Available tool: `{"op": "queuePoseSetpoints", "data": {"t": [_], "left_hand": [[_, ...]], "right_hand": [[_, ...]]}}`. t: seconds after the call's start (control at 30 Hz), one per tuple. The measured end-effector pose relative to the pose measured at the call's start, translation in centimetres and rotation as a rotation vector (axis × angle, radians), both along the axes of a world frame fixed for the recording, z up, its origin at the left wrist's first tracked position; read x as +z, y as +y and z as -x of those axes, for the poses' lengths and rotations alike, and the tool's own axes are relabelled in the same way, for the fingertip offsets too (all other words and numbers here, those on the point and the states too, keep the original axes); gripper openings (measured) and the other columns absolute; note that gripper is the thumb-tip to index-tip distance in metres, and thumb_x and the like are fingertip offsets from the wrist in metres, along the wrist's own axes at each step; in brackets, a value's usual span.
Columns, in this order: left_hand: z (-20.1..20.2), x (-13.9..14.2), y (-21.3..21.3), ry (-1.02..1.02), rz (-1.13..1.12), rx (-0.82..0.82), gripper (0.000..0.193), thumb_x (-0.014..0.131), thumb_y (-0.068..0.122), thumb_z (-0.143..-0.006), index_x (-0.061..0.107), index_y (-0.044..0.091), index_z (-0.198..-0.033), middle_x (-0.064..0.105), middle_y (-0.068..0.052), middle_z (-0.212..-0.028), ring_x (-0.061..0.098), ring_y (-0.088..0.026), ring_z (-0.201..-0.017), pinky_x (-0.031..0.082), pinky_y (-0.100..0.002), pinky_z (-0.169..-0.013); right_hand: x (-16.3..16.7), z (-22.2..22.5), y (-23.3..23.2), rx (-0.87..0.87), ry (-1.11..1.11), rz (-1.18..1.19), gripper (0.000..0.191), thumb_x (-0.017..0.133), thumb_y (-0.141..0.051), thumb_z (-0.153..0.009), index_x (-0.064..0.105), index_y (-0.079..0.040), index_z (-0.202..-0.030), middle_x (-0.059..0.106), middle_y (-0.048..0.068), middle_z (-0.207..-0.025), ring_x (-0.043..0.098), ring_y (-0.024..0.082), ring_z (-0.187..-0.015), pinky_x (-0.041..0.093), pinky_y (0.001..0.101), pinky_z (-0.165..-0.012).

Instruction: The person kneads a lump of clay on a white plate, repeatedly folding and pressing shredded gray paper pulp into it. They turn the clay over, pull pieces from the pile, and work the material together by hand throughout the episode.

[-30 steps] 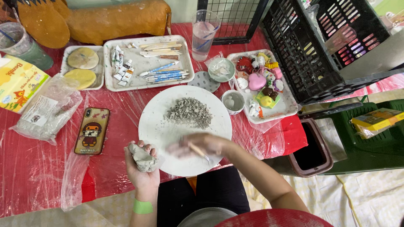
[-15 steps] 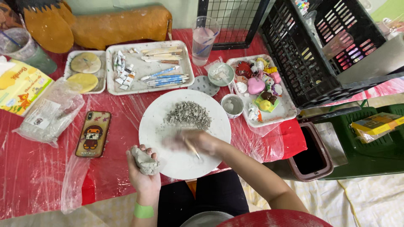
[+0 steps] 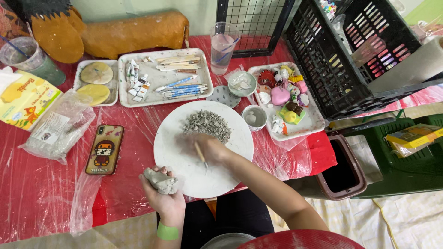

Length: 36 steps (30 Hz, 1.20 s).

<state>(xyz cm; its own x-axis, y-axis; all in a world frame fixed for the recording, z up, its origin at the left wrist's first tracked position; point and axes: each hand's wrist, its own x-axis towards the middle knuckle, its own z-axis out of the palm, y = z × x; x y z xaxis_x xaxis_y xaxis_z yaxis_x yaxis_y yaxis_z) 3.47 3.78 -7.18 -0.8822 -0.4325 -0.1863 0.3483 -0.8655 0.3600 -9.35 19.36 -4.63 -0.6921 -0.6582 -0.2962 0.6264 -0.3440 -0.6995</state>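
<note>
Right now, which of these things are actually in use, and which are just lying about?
In use: left hand holding a grey clay lump; right hand with a thin tool; white round board; clay crumbs.

Lying about: phone; paint tray; black crate.

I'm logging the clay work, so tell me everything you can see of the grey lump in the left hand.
The grey clay lump is small, irregular and knobbly, matte and pale grey like soft clay, longer than wide. It lies across the fingers of the left hand, held from below at the near edge of the round white board, over the red table cover. Only the hand visibly touches it; its underside is hidden.
</note>
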Motion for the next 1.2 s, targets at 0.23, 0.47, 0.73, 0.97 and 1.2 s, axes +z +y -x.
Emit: {"op": "queuePoseSetpoints", "data": {"t": [0.23, 0.47, 0.73, 0.97, 1.2], "left_hand": [[0.3, 0.8, -0.2, -0.157, 0.103, -0.028, 0.032, 0.047, 0.041, -0.112, 0.057, 0.012, -0.107, 0.059, 0.0, -0.101, 0.057, -0.014, -0.091, 0.047, -0.03, -0.083], [2.2, 1.2, -0.5, -0.296, 0.454, -0.145, 0.04, 0.056, 0.018, -0.098, 0.054, 0.015, -0.138, 0.06, -0.002, -0.126, 0.06, -0.014, -0.099, 0.031, -0.031, -0.056], [6.2, 5.0, 1.3, -0.047, 1.572, -0.03, 0.046, 0.067, 0.018, -0.098, 0.052, 0.005, -0.139, 0.06, -0.012, -0.13, 0.063, -0.026, -0.114, 0.052, -0.033, -0.093], [6.6, 6.3, 1.0, 0.093, 1.714, -0.069, 0.027, 0.051, 0.015, -0.109, 0.057, 0.002, -0.133, 0.063, -0.016, -0.13, 0.065, -0.034, -0.121, 0.051, -0.043, -0.1], [8.1, 5.0, 0.4, -0.159, 1.718, 0.017, 0.028, 0.058, 0.021, -0.105, 0.06, 0.0, -0.125, 0.07, -0.019, -0.114, 0.069, -0.035, -0.102, 0.053, -0.041, -0.087]], "right_hand": [[2.8, -1.3, 11.2, 0.376, 0.118, -0.23, 0.043, 0.04, -0.023, -0.111, 0.058, 0.011, -0.13, 0.065, 0.028, -0.132, 0.069, 0.03, -0.117, 0.052, 0.0376, -0.102], [-0.5, 1.0, 12.4, -0.151, 0.113, -0.161, 0.033, 0.04, -0.031, -0.104, 0.05, -0.001, -0.114, 0.074, 0.018, -0.113, 0.075, 0.026, -0.103, 0.061, 0.0386, -0.096], [2.9, -6.4, 9.0, 0.01, 0.768, -0.827, 0.043, 0.052, -0.014, -0.103, 0.052, -0.012, -0.146, 0.063, 0.009, -0.076, 0.062, 0.022, -0.067, 0.051, 0.0373, -0.066], [7.9, -7.4, 5.7, -0.289, 1.265, -1.147, 0.044, 0.061, -0.007, -0.094, 0.063, -0.018, -0.136, 0.072, 0.014, -0.092, 0.07, 0.037, -0.073, 0.054, 0.0457, -0.061], [6.4, -6.5, 3.7, -0.398, 1.444, -1.147, 0.043, 0.061, -0.007, -0.095, 0.064, -0.02, -0.136, 0.072, 0.01, -0.095, 0.072, 0.033, -0.074, 0.057, 0.0446, -0.061]]}}
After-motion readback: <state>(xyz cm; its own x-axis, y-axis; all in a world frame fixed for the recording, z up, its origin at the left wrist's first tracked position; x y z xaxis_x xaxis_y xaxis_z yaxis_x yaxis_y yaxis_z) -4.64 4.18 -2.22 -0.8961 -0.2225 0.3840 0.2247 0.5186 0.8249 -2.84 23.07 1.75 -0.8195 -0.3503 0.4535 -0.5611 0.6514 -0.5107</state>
